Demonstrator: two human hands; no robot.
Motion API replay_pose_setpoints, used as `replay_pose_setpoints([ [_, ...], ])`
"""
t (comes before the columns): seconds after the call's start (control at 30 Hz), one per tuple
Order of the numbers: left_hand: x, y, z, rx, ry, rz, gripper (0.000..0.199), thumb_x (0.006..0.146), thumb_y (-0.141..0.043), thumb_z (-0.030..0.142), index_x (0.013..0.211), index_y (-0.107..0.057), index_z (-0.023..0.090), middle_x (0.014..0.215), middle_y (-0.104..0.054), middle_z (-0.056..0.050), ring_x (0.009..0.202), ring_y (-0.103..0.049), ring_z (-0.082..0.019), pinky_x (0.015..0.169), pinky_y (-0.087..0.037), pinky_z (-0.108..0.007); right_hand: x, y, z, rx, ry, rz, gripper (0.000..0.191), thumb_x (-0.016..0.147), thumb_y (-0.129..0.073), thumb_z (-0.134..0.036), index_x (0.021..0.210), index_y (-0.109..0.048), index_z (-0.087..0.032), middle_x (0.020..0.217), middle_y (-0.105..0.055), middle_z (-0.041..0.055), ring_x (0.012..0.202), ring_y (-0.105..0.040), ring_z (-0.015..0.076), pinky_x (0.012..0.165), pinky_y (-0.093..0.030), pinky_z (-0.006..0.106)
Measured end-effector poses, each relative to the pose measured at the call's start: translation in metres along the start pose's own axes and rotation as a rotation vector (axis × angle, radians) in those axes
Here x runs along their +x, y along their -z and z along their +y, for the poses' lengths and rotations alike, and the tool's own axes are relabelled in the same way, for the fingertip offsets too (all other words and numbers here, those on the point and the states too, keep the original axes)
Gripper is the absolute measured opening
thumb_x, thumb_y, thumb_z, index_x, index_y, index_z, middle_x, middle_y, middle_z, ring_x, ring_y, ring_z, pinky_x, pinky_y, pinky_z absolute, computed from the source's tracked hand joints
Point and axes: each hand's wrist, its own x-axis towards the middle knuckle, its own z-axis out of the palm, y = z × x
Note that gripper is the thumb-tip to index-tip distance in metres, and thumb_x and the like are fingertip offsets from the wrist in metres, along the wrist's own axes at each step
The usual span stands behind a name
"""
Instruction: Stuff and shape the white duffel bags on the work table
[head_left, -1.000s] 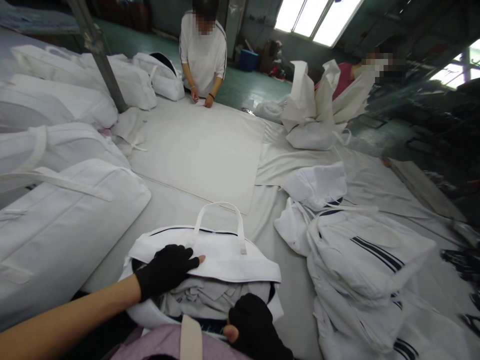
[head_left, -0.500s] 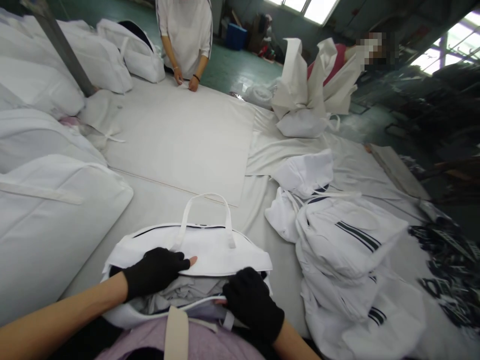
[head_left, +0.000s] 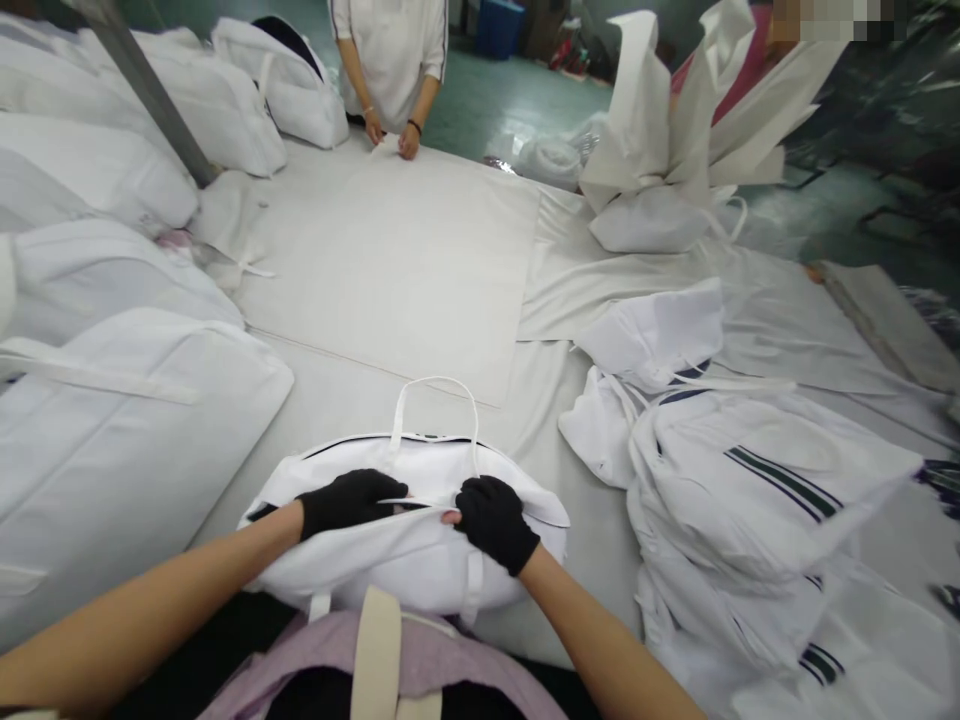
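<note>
A white handbag (head_left: 390,568) with thin handles lies in front of me at the table's near edge, its long top opening drawn narrow. My right hand (head_left: 496,522), in a black glove with bare fingertips, is closed on the near edge of that opening. In a matching glove, my left hand (head_left: 351,504) grips the opening's far edge at its left part, with the fingertips partly hidden inside the slit. One handle (head_left: 433,380) stands up behind my hands.
Large white bags (head_left: 112,420) crowd the left side. To the right lies a pile of white bags with striped bands (head_left: 784,480). Opposite, a co-worker (head_left: 390,70) handles a small white piece. White sheets (head_left: 637,110) stand up at back right. A grey post (head_left: 146,90) rises at left.
My right hand has pulled the bag's near edge up and away from me toward the far edge. The grey contents are now covered. The view has shifted slightly.
</note>
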Motion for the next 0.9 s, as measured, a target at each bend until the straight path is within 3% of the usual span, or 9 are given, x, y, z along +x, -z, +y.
replay_pose_setpoints([
  [0.1, -0.004, 0.029, 0.017, -0.142, -0.015, -0.099, 0.041, 0.093, -0.044, 0.049, 0.105, -0.066, 0.017, 0.099, -0.069, -0.007, 0.086, -0.062, -0.020, 0.080, -0.050, -0.031, -0.002, -0.006, 0.004, 0.009, 0.005, 0.035, 0.037, 0.095, -0.046, -0.044, 0.070, -0.054, -0.018, 0.078, -0.060, 0.0051, 0.079, -0.053, 0.0201, 0.075, -0.038, 0.034],
  [0.2, -0.046, 0.041, 0.035, 0.028, -0.029, 0.004, 0.045, 0.089, -0.048, 0.056, 0.112, -0.062, 0.020, 0.107, -0.066, -0.007, 0.095, -0.060, -0.023, 0.088, -0.048, -0.036, -0.008, -0.008, 0.004, 0.012, 0.018, 0.065, 0.034, 0.095, -0.047, -0.041, 0.073, -0.056, -0.017, 0.084, -0.062, 0.0059, 0.086, -0.055, 0.0210, 0.081, -0.039, 0.035],
  [0.3, -0.091, 0.024, 0.034, 0.465, -0.087, 0.212, 0.059, 0.079, -0.062, 0.061, 0.125, -0.056, 0.024, 0.137, -0.050, -0.011, 0.126, -0.043, -0.035, 0.107, -0.029, -0.055, -0.011, -0.007, 0.002, -0.005, 0.023, 0.051, 0.033, 0.095, -0.048, -0.041, 0.073, -0.057, -0.017, 0.084, -0.062, 0.0067, 0.086, -0.054, 0.0210, 0.081, -0.038, 0.036],
  [0.37, -0.103, 0.007, 0.026, 0.649, -0.094, 0.346, 0.042, 0.085, -0.060, 0.051, 0.117, -0.061, 0.024, 0.144, -0.044, -0.011, 0.135, -0.032, -0.036, 0.111, -0.015, -0.062, -0.009, -0.006, 0.001, -0.021, 0.015, 0.040, 0.035, 0.094, -0.048, -0.043, 0.074, -0.057, -0.017, 0.082, -0.061, 0.0066, 0.084, -0.054, 0.0210, 0.079, -0.037, 0.035],
  [0.43, -0.098, -0.005, 0.015, 0.711, -0.055, 0.446, 0.020, 0.091, -0.055, 0.036, 0.098, -0.067, 0.021, 0.136, -0.051, -0.010, 0.130, -0.040, -0.032, 0.112, -0.018, -0.058, -0.007, -0.005, 0.000, -0.035, 0.011, 0.035, 0.036, 0.094, -0.049, -0.044, 0.073, -0.056, -0.017, 0.079, -0.060, 0.0059, 0.082, -0.053, 0.0211, 0.076, -0.036, 0.035],
  [0.5, -0.086, -0.007, 0.007, 0.730, -0.047, 0.498, 0.019, 0.092, -0.052, 0.027, 0.088, -0.067, 0.018, 0.121, -0.059, -0.011, 0.118, -0.049, -0.029, 0.107, -0.032, -0.051, -0.005, -0.004, 0.000, -0.044, 0.013, 0.039, 0.037, 0.094, -0.049, -0.045, 0.071, -0.056, -0.017, 0.075, -0.058, 0.0055, 0.079, -0.051, 0.0210, 0.074, -0.034, 0.034],
  [0.6, -0.072, -0.006, 0.000, 0.797, -0.081, 0.523, 0.025, 0.094, -0.047, 0.028, 0.087, -0.068, 0.015, 0.104, -0.063, -0.013, 0.097, -0.056, -0.027, 0.086, -0.045, -0.043, -0.005, -0.002, -0.002, -0.053, 0.003, 0.056, 0.038, 0.095, -0.046, -0.045, 0.071, -0.056, -0.017, 0.071, -0.055, 0.0048, 0.074, -0.048, 0.0202, 0.071, -0.031, 0.033],
  [0.73, -0.070, -0.015, -0.015, 0.883, -0.145, 0.520, 0.034, 0.098, -0.041, 0.030, 0.081, -0.066, 0.015, 0.083, -0.062, -0.011, 0.076, -0.055, -0.022, 0.070, -0.044, -0.039, -0.010, -0.003, -0.006, -0.052, -0.033, 0.048, 0.040, 0.096, -0.043, -0.045, 0.068, -0.053, -0.018, 0.067, -0.052, 0.0040, 0.070, -0.045, 0.0201, 0.068, -0.028, 0.033],
  [0.9, -0.064, -0.032, -0.053, 0.825, -0.133, 0.560, 0.034, 0.098, -0.039, 0.027, 0.082, -0.066, 0.015, 0.082, -0.063, -0.007, 0.080, -0.057, -0.021, 0.076, -0.046, -0.036, -0.003, -0.011, -0.003, -0.066, -0.040, -0.007, 0.042, 0.095, -0.043, -0.049, 0.069, -0.055, -0.018, 0.067, -0.052, 0.0039, 0.070, -0.046, 0.0199, 0.067, -0.028, 0.033],
])
